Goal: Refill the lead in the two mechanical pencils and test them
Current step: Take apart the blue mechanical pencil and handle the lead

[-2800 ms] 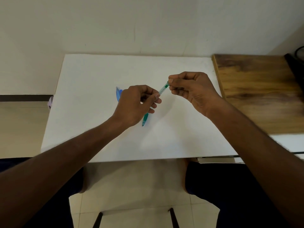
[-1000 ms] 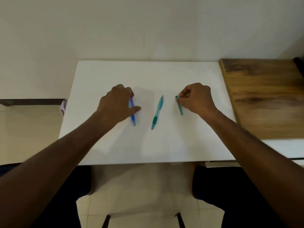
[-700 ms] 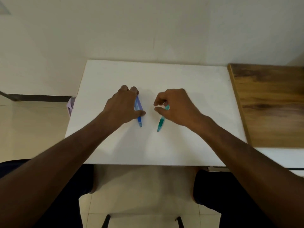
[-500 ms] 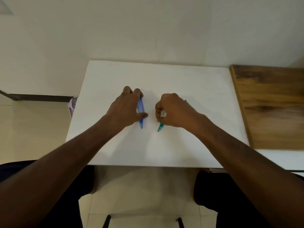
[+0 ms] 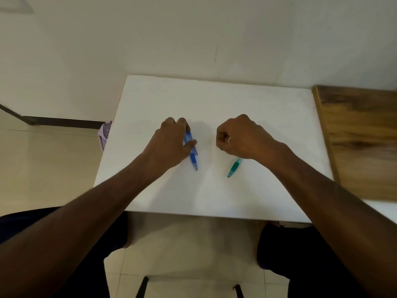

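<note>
On the white table (image 5: 214,100) lies a blue mechanical pencil (image 5: 193,157), tip pointing toward me. My left hand (image 5: 169,145) holds it on the surface, fingertips at its far end and thumb pressed against its barrel. To the right, a green mechanical pencil (image 5: 234,167) slants out from beneath my right hand (image 5: 240,136), tip toward me. That hand is curled into a fist over the pencil's upper part, which is hidden.
A wooden tabletop (image 5: 361,134) adjoins the white table on the right. A small purple object (image 5: 103,134) sits at the table's left edge, over the tiled floor. My knees and dark chair legs (image 5: 141,287) are below the near edge.
My right hand left the small green item at the right, crossed to the green pencil and closed over it, shifting it rightward. My left hand stayed on the blue pencil.
</note>
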`<move>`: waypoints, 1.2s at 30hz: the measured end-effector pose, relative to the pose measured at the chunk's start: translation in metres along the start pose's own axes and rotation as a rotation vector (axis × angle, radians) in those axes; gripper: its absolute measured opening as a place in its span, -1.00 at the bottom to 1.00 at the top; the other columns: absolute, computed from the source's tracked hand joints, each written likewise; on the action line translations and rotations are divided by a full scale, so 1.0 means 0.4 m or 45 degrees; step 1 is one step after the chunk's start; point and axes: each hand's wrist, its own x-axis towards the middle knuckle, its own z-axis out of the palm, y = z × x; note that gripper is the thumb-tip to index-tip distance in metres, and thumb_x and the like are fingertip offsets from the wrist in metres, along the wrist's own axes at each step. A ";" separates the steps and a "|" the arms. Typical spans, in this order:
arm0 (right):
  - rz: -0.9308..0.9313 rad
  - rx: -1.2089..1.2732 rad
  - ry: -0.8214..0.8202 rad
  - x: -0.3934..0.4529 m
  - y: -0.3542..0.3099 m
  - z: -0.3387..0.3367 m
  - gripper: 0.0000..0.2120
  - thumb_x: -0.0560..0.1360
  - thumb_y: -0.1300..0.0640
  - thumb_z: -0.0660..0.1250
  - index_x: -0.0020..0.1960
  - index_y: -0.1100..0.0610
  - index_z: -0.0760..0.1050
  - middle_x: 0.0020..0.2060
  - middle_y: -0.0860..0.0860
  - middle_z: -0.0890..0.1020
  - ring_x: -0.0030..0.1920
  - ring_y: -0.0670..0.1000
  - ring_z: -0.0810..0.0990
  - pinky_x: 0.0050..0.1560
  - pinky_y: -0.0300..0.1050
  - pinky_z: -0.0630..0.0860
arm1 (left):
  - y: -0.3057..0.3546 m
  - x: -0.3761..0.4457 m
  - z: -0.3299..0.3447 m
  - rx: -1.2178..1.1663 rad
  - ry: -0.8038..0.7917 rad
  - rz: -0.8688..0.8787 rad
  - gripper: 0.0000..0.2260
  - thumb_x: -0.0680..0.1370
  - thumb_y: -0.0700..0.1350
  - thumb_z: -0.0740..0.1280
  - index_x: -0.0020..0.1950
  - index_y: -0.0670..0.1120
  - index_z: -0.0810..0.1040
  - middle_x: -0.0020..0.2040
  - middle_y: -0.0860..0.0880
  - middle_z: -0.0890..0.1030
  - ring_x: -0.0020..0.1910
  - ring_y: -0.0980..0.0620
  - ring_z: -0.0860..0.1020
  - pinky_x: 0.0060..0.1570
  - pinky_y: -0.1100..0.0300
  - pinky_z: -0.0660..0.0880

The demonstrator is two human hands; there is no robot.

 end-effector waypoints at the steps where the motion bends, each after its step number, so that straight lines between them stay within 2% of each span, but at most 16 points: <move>1: -0.001 0.038 0.007 0.002 -0.006 0.005 -0.85 0.58 -0.06 0.44 0.08 -0.02 0.66 -0.03 -0.03 0.68 -0.08 0.03 0.67 -0.01 -0.06 0.63 | -0.006 -0.003 0.003 0.003 0.015 -0.010 -0.62 0.55 0.16 0.53 0.22 -0.02 0.55 0.00 0.00 0.50 -0.09 0.03 0.54 -0.14 0.21 0.41; 4: -0.076 0.114 0.085 0.002 -0.037 0.023 -0.81 0.56 -0.08 0.48 0.13 -0.06 0.63 0.00 -0.06 0.67 -0.06 -0.02 0.64 0.03 -0.09 0.61 | -0.021 -0.012 0.007 0.038 0.020 -0.018 -0.63 0.52 0.15 0.56 0.16 -0.01 0.54 -0.05 0.01 0.53 -0.14 0.06 0.50 -0.21 0.28 0.36; 7: -0.102 0.014 0.076 -0.010 -0.064 0.037 -0.78 0.56 -0.09 0.49 0.11 -0.02 0.58 0.01 -0.03 0.62 -0.03 0.00 0.62 0.00 -0.08 0.56 | -0.021 -0.019 0.009 0.028 0.001 -0.016 -0.64 0.49 0.12 0.59 0.12 0.03 0.51 -0.04 0.00 0.56 -0.12 0.06 0.51 -0.22 0.30 0.34; 9: -0.069 -0.166 -0.024 -0.022 -0.054 0.031 -0.75 0.51 -0.11 0.51 0.00 0.00 0.53 -0.02 0.01 0.60 -0.06 0.05 0.62 -0.09 -0.05 0.50 | -0.017 -0.021 0.010 -0.040 -0.005 -0.025 -0.66 0.46 0.04 0.62 0.07 0.04 0.51 -0.02 -0.01 0.60 -0.12 0.04 0.57 -0.29 0.37 0.31; 11: -0.030 -0.279 -0.171 -0.038 -0.030 0.013 -0.74 0.45 -0.09 0.56 -0.06 0.03 0.55 -0.05 0.01 0.61 -0.07 0.07 0.64 -0.15 -0.07 0.49 | -0.012 -0.024 0.011 -0.095 -0.004 -0.051 -0.64 0.43 0.01 0.63 0.09 0.01 0.53 -0.01 -0.02 0.60 -0.11 0.02 0.60 -0.31 0.35 0.34; 14: 0.013 -0.225 -0.326 -0.055 0.009 -0.010 -0.83 0.42 0.07 0.58 -0.07 0.01 0.60 -0.03 -0.02 0.65 -0.03 0.06 0.67 -0.11 -0.07 0.58 | 0.002 -0.026 0.015 -0.080 -0.005 -0.125 -0.48 0.45 0.08 0.63 0.22 -0.06 0.43 -0.09 0.00 0.58 -0.23 0.04 0.59 -0.30 0.27 0.42; 17: -0.021 -0.112 -0.347 -0.061 0.034 -0.017 -0.80 0.37 0.19 0.59 -0.09 0.03 0.61 -0.02 -0.02 0.66 0.00 0.06 0.68 -0.04 -0.04 0.65 | 0.009 -0.020 0.014 -0.093 0.015 -0.174 -0.42 0.46 0.08 0.63 0.25 -0.10 0.38 -0.16 0.01 0.57 -0.31 0.06 0.58 -0.39 0.31 0.41; 19: -0.046 -0.094 -0.314 -0.059 0.048 -0.014 -0.79 0.36 0.24 0.58 -0.11 0.04 0.62 -0.06 -0.02 0.64 -0.03 0.07 0.68 -0.14 -0.09 0.62 | 0.009 -0.015 0.005 -0.124 0.000 -0.193 -0.45 0.46 0.05 0.63 0.25 -0.13 0.41 -0.12 -0.04 0.64 -0.23 0.01 0.64 -0.36 0.27 0.47; 22: -0.106 -0.131 -0.276 -0.050 0.069 -0.026 -0.79 0.38 0.31 0.54 -0.14 0.04 0.62 -0.14 -0.09 0.59 -0.05 0.04 0.67 -0.16 -0.18 0.54 | 0.012 -0.010 -0.019 -0.251 -0.055 -0.268 -0.46 0.47 0.07 0.61 0.30 -0.13 0.50 -0.04 -0.05 0.71 -0.13 -0.01 0.71 -0.14 0.19 0.61; 23: -0.134 -0.135 -0.269 -0.049 0.077 -0.035 -0.79 0.40 0.32 0.53 -0.12 0.03 0.65 -0.15 -0.12 0.56 -0.03 0.03 0.66 -0.12 -0.18 0.56 | 0.016 -0.009 -0.029 -0.306 -0.075 -0.275 -0.51 0.48 0.07 0.60 0.28 -0.12 0.54 -0.07 -0.03 0.73 -0.17 0.04 0.73 -0.14 0.25 0.61; 25: -0.210 -0.151 -0.295 -0.053 0.095 -0.052 -0.73 0.41 0.34 0.52 -0.04 -0.02 0.70 -0.12 -0.18 0.51 0.04 0.02 0.62 -0.03 -0.12 0.62 | 0.029 -0.009 -0.050 -0.444 -0.085 -0.258 -0.67 0.50 0.01 0.58 0.16 -0.07 0.60 -0.24 0.06 0.74 -0.34 0.19 0.72 -0.31 0.44 0.53; 26: -0.246 -0.181 -0.319 -0.057 0.101 -0.057 -0.70 0.41 0.33 0.52 -0.02 -0.05 0.71 -0.08 -0.18 0.51 0.07 0.01 0.60 0.01 -0.06 0.65 | 0.038 -0.011 -0.060 -0.524 -0.081 -0.250 -0.73 0.51 -0.02 0.58 0.11 -0.05 0.61 -0.30 0.07 0.74 -0.38 0.23 0.71 -0.34 0.45 0.51; 29: -0.327 -0.253 -0.349 -0.064 0.107 -0.059 -0.77 0.41 0.25 0.58 -0.08 -0.08 0.72 0.03 -0.14 0.59 0.09 0.01 0.60 0.02 0.07 0.66 | 0.062 -0.020 -0.076 -0.806 -0.106 -0.252 -0.81 0.53 -0.08 0.54 0.09 -0.01 0.63 -0.26 0.10 0.76 -0.32 0.13 0.76 -0.15 0.24 0.66; 32: -0.326 -0.189 -0.340 -0.062 0.131 -0.064 -0.83 0.43 0.19 0.61 -0.09 -0.06 0.73 -0.01 -0.14 0.66 0.05 0.01 0.65 0.06 0.08 0.64 | 0.088 -0.022 -0.070 -0.932 -0.135 -0.235 -0.79 0.54 -0.12 0.54 0.14 -0.02 0.65 -0.19 0.08 0.77 -0.27 0.03 0.78 -0.03 0.09 0.73; 36: -0.338 -0.161 -0.139 -0.051 0.163 -0.066 -0.84 0.49 0.25 0.56 -0.04 0.00 0.75 -0.02 -0.13 0.66 0.03 -0.06 0.56 0.13 0.06 0.59 | 0.103 -0.021 -0.057 -0.990 -0.164 -0.237 -0.79 0.54 -0.14 0.53 0.16 -0.03 0.66 -0.22 0.14 0.75 -0.26 0.01 0.78 0.03 0.01 0.74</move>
